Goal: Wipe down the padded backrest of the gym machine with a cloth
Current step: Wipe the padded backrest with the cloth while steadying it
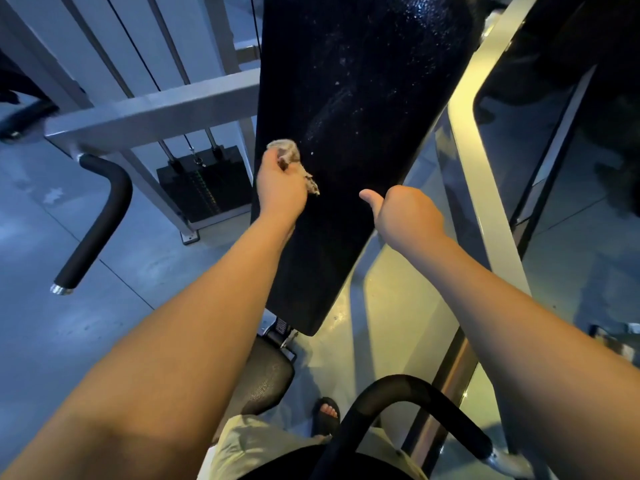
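Backrest [360,133]: long black pad, tilted, runs out of frame at the top; its upper end is cut off. Wet specks and smear marks glint on the upper half; lower half reads flat black, texture hard to make out. Its right edge lies behind my right hand.

Grey frame [152,112] crosses behind the pad on the left; weight stack [204,188] below it is dim, plates barely distinguishable. Black padded handle [100,220] hangs off the frame, well left of the pad.

My left hand [280,188] sits at the pad's left edge, fingers curled tight around a crumpled cloth [291,157]. The cloth is pressed against the pad; most of it is buried in my fist, only a bunched top and a ragged tail showing.

My right hand [405,220] grips the pad's right edge, thumb out on the face, fingers hidden behind; it is closed on the edge itself.
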Available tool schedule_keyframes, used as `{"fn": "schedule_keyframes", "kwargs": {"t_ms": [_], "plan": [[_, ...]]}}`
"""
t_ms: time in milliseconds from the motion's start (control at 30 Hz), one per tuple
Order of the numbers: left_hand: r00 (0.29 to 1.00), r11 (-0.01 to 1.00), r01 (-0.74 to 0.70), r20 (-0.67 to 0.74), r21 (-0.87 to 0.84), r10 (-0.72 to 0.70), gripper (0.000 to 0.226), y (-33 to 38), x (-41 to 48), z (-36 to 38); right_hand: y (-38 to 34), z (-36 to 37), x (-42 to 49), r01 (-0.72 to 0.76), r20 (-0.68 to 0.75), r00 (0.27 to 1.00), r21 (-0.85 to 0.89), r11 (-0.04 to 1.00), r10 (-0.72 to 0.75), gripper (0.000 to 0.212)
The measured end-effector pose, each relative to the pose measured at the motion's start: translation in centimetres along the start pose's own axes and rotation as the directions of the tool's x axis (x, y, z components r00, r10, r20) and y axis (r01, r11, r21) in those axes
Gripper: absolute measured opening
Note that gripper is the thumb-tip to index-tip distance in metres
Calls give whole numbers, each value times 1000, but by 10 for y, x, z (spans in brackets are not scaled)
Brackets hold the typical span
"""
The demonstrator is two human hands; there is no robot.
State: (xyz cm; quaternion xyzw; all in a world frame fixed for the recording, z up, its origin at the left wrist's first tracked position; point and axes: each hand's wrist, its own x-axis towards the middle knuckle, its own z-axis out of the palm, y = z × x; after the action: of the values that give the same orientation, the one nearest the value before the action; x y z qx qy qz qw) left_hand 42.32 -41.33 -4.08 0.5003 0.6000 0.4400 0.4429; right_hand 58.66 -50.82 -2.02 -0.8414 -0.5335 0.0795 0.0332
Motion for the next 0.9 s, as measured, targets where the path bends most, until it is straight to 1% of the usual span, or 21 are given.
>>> {"fn": "schedule_keyframes", "kwargs": {"t_ms": [67,133,167,200,233,267,300,367,400,433,467,567,633,700,733,767,800,833,900], "plan": [[993,982,-118,48,149,112,33,4,-4,10,-2,0,1,5,1,1000,-14,1000,-5,70],[960,931,-264,165,253,228,25,0,-17,12,-2,1,1,4,-7,1000,-19,1000,-4,70],[935,909,-315,255,274,247,21,-3,-23,10,-2,1,1,3,-14,1000,-17,1000,-3,70],[911,901,-332,342,279,230,18,-8,-28,7,-2,2,1,6,-17,1000,-7,1000,-6,70],[897,908,-316,397,274,192,15,-11,-32,3,-2,1,0,8,-15,1000,8,1000,-8,69],[900,926,-279,405,255,160,14,-13,-33,-2,-1,0,0,5,-9,1000,20,1000,-5,69],[927,945,-234,347,229,145,18,-12,-31,-5,0,-1,0,3,-2,1000,25,1000,-3,68],[984,976,-148,119,159,130,31,-7,-15,-6,2,-2,0,-4,7,1000,30,1000,4,66],[991,982,-135,30,129,132,34,-1,-6,-5,2,-2,0,-10,8,1000,34,999,10,67],[988,981,-151,-5,123,153,34,6,1,-3,1,-1,0,-14,8,1000,39,999,13,67],[984,974,-177,0,139,179,33,11,4,3,0,0,1,-13,6,1000,39,999,13,67],[968,944,-251,85,215,238,33,12,-14,21,-4,2,3,-41,-3,999,14,999,41,68],[933,898,-342,212,277,290,25,3,-33,21,-7,4,4,-59,-1,998,14,998,59,68],[897,874,-381,352,303,269,18,-4,-41,16,-8,4,4,-68,13,998,24,997,67,68],[883,872,-381,399,307,245,15,-4,-41,12,-8,3,3,-77,21,997,31,997,76,68],[879,872,-378,418,312,231,14,-2,-39,8,-6,3,2,-85,26,996,40,996,84,68],[890,871,-371,391,324,234,15,1,-37,4,-5,2,1,-87,29,996,48,995,86,69],[919,878,-347,310,331,246,18,3,-32,1,-4,2,0,-90,34,996,54,994,88,69],[969,921,-247,69,301,237,31,9,-24,-4,-5,2,-3,-113,44,993,70,991,110,68]]}}
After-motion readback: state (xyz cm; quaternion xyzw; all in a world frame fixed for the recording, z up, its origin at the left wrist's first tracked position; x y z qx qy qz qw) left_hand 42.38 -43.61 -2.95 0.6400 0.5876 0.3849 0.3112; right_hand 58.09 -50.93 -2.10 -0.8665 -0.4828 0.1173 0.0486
